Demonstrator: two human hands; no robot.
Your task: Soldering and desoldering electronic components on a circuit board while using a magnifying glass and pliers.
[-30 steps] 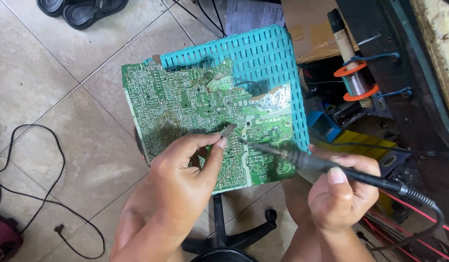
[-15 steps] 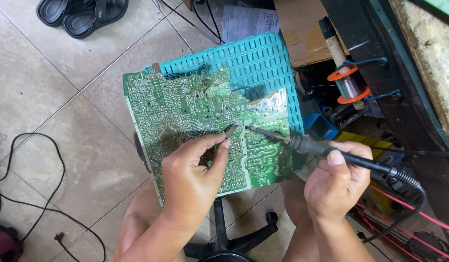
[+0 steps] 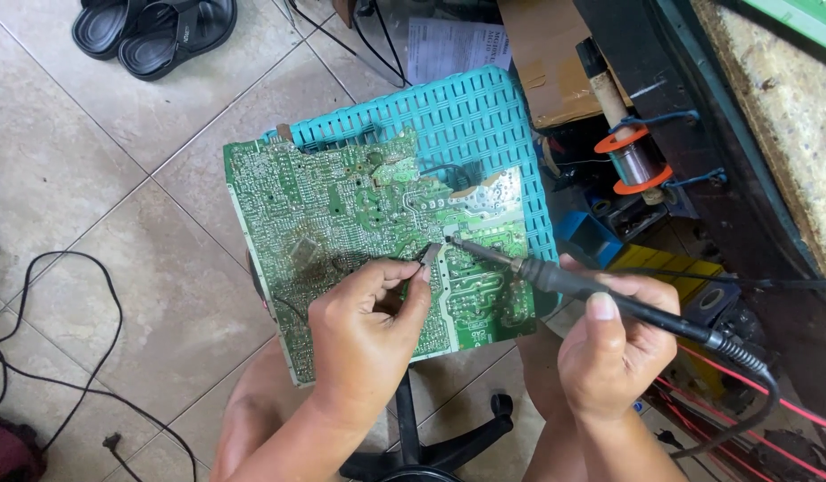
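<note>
1. The green circuit board (image 3: pixel 342 223) lies solder-side up over a turquoise slatted basket (image 3: pixel 484 116), under both hands.
2. The left hand (image 3: pixel 364 344) pinches a small metal tool (image 3: pixel 431 253), perhaps tweezers, onto the board.
3. The right hand (image 3: pixel 614 353) is closed around a soldering iron (image 3: pixel 556 279), tip just beside that tool.
4. The joint looks mid-work; finished or not, unclear.
5. A solder spool (image 3: pixel 634 162) sits beyond the right hand.

Head view — steeply downward, close

Beige tiled floor (image 3: pixel 118 232), black sandals (image 3: pixel 154 27) (top left), loose black cables (image 3: pixel 65 357)
</note>
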